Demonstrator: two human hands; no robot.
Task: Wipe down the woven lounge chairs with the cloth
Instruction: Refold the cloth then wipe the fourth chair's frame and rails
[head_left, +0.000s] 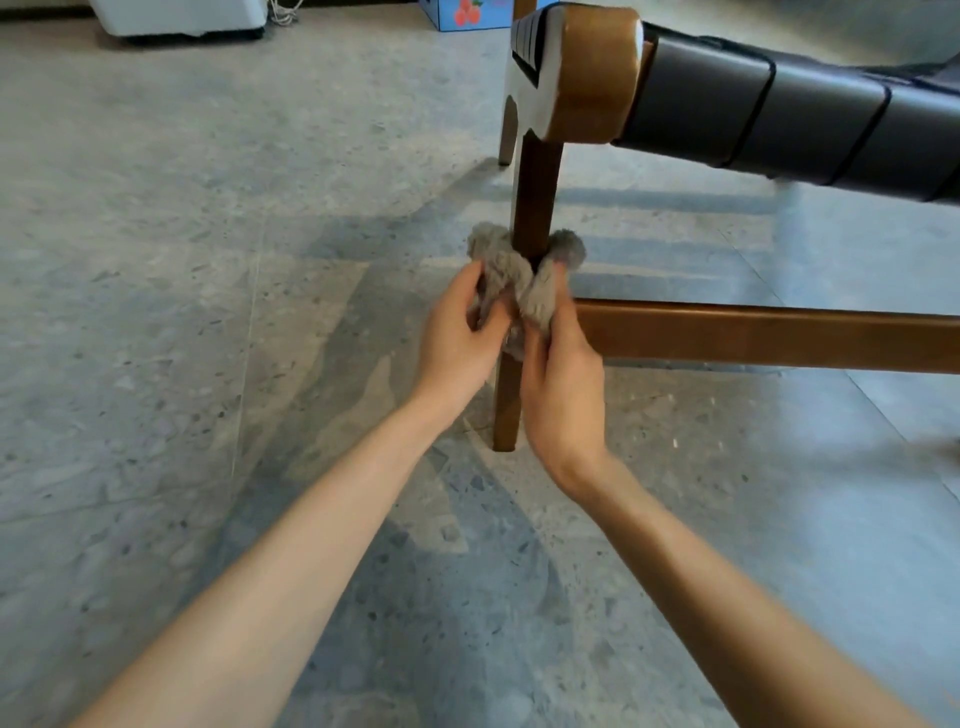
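Nearest, at centre frame: left hand (457, 332) curled round one end of the grey cloth (493, 260), right hand (560, 382) pinching the other end, both clenched on it. Cloth looped behind the wooden chair leg (535, 192) and crossed in front, just above the joint with the side rail (753, 332). Judged mid-task: leg being rubbed around its middle, with the lower stretch down to the speckled floor (156, 338) and the rail probably yet to do. Farther off, at upper right: dark woven straps (727, 93) of the seat, impossible to tell whether wiped. Only one chair in view, any others presumably left.
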